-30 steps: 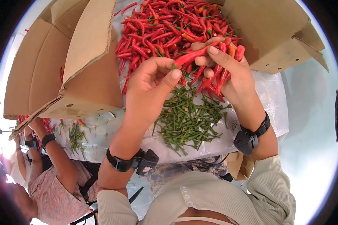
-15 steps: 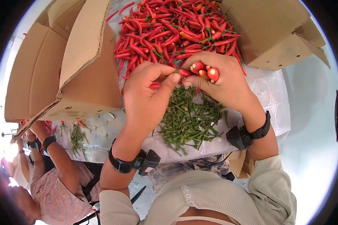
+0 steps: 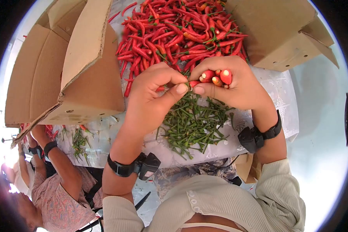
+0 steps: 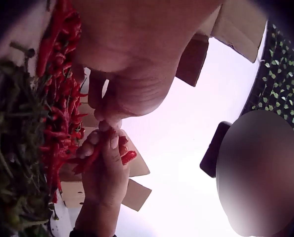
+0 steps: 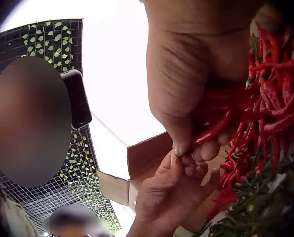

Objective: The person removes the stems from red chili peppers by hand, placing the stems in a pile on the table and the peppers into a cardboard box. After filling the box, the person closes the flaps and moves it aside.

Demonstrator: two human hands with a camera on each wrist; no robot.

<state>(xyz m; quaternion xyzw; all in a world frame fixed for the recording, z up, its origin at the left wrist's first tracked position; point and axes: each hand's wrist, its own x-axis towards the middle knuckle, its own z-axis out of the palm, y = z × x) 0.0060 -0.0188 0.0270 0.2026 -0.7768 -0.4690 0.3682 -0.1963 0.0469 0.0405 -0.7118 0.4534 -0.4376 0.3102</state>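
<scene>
My right hand [image 3: 232, 83] holds a bundle of red chili peppers [image 3: 226, 77], their pale stemless ends poking up from the curled fingers. Between its thumb and forefinger it also pinches one more chili [image 3: 195, 83]. At that chili's green stem end, my left hand [image 3: 154, 94] pinches with thumb and forefinger, and the fingertips of both hands almost meet. Below the hands lies a pile of green stems [image 3: 195, 127]. Behind them spreads a big heap of red chilies [image 3: 178, 34]. In the right wrist view, the held chilies [image 5: 213, 129] run across the palm.
An open cardboard box [image 3: 89, 85] stands at the left, and another cardboard box [image 3: 282, 38] at the back right. A patterned white cloth [image 3: 276, 92] covers the table. Farther left, another person's arm [image 3: 60, 158] reaches in beside a smaller stem pile [image 3: 79, 143].
My right hand has turned over and come down, so the held chilies' cut ends now face up. Its pinched chili has drawn close to the left fingers, which have shifted slightly right.
</scene>
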